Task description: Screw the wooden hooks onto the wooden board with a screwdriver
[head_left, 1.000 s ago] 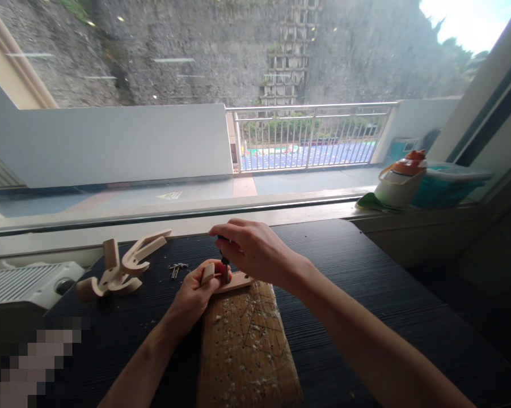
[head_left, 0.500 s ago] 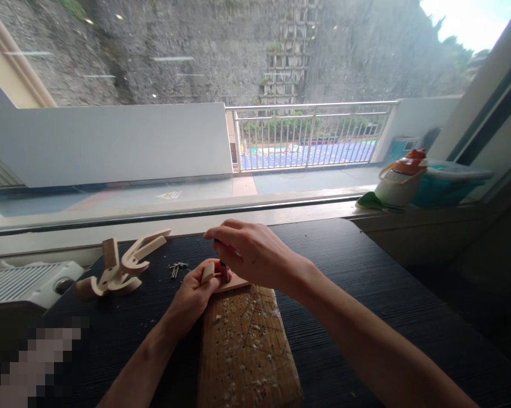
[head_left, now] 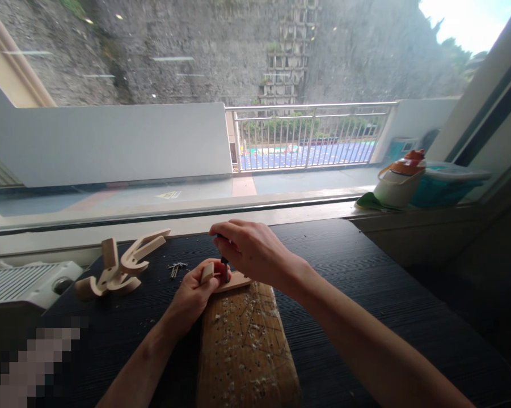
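Observation:
My left hand (head_left: 199, 282) is closed around a pale wooden hook (head_left: 237, 281), steadying it on the far end of a worn wooden block (head_left: 246, 345). Fingers of my right hand (head_left: 249, 246) wrap the dark handle of a screwdriver (head_left: 224, 260), which stands nearly upright over the hook. Its lower end meets the hook beside my left fingers; the exact tip is hard to make out. Left of my hands lies a small pile of screws (head_left: 176, 269). Beyond it rest several more wooden hooks (head_left: 114, 275).
The block's top has many holes, scratches and chips. It lies on a black table (head_left: 332, 266) below a window sill. A white bottle with an orange lid (head_left: 400, 181) and a teal bin (head_left: 446, 184) stand at right; a white heater (head_left: 34, 280) is at left.
My right hand has turned and shifted slightly right, so more of the screwdriver handle shows. My left hand and the hook stay in place.

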Demonstrator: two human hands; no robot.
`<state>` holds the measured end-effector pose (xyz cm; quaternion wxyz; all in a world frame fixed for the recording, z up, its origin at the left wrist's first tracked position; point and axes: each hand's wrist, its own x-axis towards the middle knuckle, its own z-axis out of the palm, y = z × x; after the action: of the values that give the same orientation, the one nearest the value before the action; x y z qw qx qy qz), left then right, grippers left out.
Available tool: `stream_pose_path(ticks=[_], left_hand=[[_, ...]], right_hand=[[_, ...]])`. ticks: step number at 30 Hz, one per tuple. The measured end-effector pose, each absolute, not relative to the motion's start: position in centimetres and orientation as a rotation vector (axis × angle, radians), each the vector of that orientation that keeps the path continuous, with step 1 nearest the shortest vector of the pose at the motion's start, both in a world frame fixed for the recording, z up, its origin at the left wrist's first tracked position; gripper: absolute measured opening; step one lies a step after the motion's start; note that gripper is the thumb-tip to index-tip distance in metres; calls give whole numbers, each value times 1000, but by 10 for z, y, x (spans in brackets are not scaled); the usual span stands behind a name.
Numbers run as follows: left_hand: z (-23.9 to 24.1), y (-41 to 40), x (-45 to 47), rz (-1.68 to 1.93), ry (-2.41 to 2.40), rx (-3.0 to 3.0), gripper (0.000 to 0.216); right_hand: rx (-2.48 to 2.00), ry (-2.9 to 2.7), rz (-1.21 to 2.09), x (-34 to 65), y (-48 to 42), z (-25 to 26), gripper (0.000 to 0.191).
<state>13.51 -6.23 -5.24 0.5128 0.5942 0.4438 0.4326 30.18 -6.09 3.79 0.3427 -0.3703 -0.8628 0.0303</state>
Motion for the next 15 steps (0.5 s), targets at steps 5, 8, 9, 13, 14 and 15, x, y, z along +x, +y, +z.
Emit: stream_pose_path(ticks=[5, 8, 9, 13, 14, 15], left_hand=[[-50, -63, 136, 1042, 1085, 1430, 14], [-50, -63, 137, 1047, 1090, 1426, 16], [-50, -63, 137, 1047, 1091, 1423, 17], [-52, -63, 136, 1050, 1106, 1412, 17], [-52, -63, 136, 1053, 1106, 1411, 17], [-52, -62, 136, 1057, 1106, 1410, 17]], right_hand=[[-990, -2237, 91, 303, -62, 40, 26], [-963, -2252, 129, 305, -66, 44, 27], [-942, -2258, 138, 305, -67, 45, 28], [-872, -2276, 154, 307, -67, 46, 31], [-862, -2279, 159, 307, -66, 45, 31], [-858, -2279, 164, 307, -66, 45, 31]])
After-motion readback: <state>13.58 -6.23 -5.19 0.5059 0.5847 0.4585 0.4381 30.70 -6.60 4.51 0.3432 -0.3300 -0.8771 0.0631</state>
